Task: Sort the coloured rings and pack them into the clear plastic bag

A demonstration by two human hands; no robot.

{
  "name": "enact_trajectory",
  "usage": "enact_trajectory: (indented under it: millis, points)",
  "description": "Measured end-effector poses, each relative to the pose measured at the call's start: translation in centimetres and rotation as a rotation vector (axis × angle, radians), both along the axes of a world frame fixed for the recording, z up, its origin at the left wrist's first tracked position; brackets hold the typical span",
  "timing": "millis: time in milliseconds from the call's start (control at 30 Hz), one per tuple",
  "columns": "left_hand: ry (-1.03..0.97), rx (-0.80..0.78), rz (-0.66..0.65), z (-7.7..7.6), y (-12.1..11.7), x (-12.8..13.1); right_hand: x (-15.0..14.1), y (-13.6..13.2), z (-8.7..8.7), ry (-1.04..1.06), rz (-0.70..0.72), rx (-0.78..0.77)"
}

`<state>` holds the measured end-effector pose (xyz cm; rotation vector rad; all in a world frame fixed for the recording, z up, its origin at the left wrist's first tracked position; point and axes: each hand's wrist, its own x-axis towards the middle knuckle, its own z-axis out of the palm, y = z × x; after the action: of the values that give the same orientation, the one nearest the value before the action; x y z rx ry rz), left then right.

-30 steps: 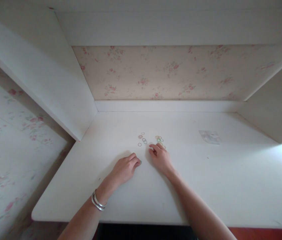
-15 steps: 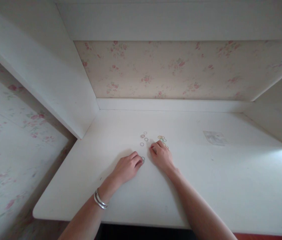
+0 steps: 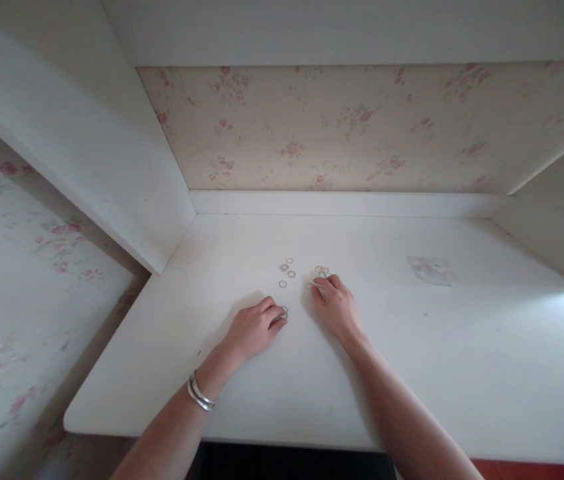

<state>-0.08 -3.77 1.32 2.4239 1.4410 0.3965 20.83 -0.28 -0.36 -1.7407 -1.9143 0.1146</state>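
Observation:
On the white desk (image 3: 242, 250), my left hand (image 3: 256, 327) rests with thumb and fingers closed at thin greenish rings (image 3: 285, 311), which look like small rubber bands and are partly covered by the fingertips. Opposite it, my right hand (image 3: 336, 305) is curled low over the desk, with a gap between thumb and forefinger. A pale ring (image 3: 309, 286) lies just left of its fingertips. Yellow and green rings (image 3: 321, 270) are bunched behind those fingers, partly hidden. Between and beyond the hands, several loose greyish and pinkish rings (image 3: 283, 284) lie flat.
A clear plastic bag (image 3: 432, 271) lies flat at the right. Small dark specks (image 3: 426, 314) dot the desk. A white side panel (image 3: 152, 233) stands at the left, and a low back ledge (image 3: 342, 203) runs along the flowered wallpaper (image 3: 332, 133).
My right hand took a greyish ring from the loose group rightward, left it near the bunch and shifted further right. My left hand stays at the greenish rings, which show more now. The view has tilted slightly.

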Motion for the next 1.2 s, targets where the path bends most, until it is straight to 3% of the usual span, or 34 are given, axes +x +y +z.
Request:
enact_trajectory:
  millis: [467, 700, 967, 1200]
  points:
    - [0.074, 0.016, -0.024, -0.4, 0.0, -0.1, -0.1, 0.4, -1.2, -0.05, 0.117, -0.068]
    - [0.025, 0.038, -0.008, -0.6, 0.1, -0.2, -0.5, -0.3, -0.9, 0.079, 0.187, 0.011]
    - [-0.204, 0.102, 0.228, 0.3, 0.7, -1.1, -2.2, -2.6, 0.4, 0.145, 0.481, 0.006]
    - [-0.216, 0.085, 0.219, -0.2, 0.9, -1.0, -3.2, -2.8, -0.2, 0.068, 0.566, 0.037]
